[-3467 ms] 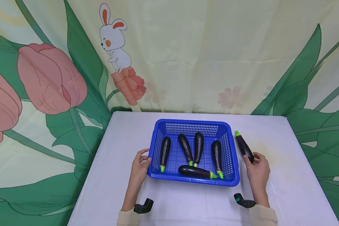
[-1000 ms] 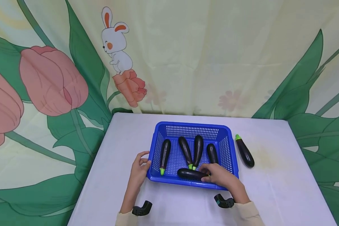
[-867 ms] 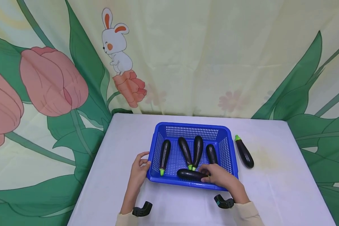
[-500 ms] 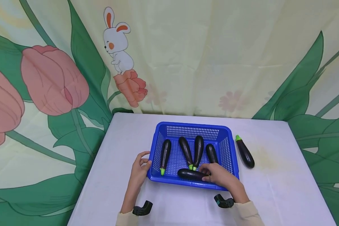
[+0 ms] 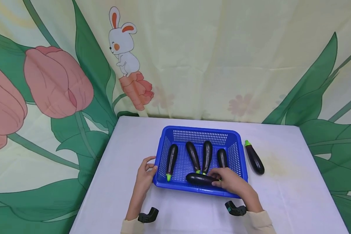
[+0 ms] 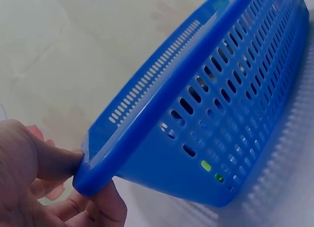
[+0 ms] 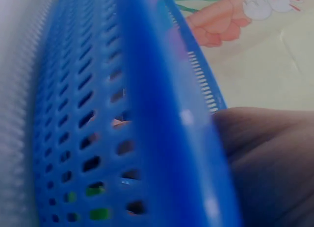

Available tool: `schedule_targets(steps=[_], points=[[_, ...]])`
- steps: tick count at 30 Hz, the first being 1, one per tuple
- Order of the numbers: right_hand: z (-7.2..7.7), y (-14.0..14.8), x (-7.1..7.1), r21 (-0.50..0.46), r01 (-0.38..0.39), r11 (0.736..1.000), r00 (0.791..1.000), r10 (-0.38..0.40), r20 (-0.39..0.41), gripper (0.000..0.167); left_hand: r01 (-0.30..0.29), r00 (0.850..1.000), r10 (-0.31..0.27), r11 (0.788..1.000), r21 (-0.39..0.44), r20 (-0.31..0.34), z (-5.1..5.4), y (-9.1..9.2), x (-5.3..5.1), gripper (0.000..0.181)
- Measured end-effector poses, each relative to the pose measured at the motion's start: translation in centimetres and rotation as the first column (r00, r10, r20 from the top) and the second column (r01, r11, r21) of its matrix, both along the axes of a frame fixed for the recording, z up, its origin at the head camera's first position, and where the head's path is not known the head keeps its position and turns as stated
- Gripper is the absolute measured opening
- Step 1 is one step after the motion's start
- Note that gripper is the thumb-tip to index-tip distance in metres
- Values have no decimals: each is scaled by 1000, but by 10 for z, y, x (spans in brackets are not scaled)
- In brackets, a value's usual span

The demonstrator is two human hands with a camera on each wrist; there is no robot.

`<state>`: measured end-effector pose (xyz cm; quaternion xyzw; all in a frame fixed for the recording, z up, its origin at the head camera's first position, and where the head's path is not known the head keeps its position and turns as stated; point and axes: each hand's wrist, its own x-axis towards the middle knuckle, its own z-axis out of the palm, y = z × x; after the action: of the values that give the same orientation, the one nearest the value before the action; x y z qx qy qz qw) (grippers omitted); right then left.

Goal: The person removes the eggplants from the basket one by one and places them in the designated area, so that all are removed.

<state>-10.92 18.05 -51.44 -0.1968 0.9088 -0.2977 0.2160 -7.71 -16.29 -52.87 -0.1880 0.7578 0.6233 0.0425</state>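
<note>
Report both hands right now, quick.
Left hand: closed, holding the blue basket by its rim.
Right hand: closed, holding the crosswise eggplant in the basket by one end.

Reaching past the blurred upper edge of the blue basket (image 7: 167, 129) with the right hand (image 7: 274, 163), hiding the fingers. Showing green patches (image 7: 99, 214) through slots in the wall (image 7: 71, 104). Resting on the white tabletop (image 7: 12, 80), before a backdrop (image 7: 265, 75) picturing an orange flower (image 7: 216, 21) and rabbit (image 7: 258, 7).
</note>
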Motion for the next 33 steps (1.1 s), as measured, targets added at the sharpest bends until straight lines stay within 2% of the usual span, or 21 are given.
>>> schedule_targets(steps=[9,16,22,26,30,33], points=[[15,6,0,12,92,996,995,-91,-40,24,-5,1000,5,1000,-9,-11,-2,2,-2,42],[29,11,-1,-76,167,983,982,-173,-78,29,-10,1000,10,1000,-7,-14,1,1,-4,42],[30,16,1,-129,240,962,957,-257,-132,35,-20,1000,20,1000,-11,-8,0,-1,-1,42],[30,24,1,-165,335,928,912,-363,-189,39,-26,1000,25,1000,-9,-11,-2,-1,-1,41],[30,34,2,-226,428,875,845,-476,-243,43,-27,1000,27,1000,-9,-6,-4,1,0,41],[30,40,4,-278,498,821,789,-562,-248,46,-30,1000,30,1000,-4,-2,-3,1,1,41]])
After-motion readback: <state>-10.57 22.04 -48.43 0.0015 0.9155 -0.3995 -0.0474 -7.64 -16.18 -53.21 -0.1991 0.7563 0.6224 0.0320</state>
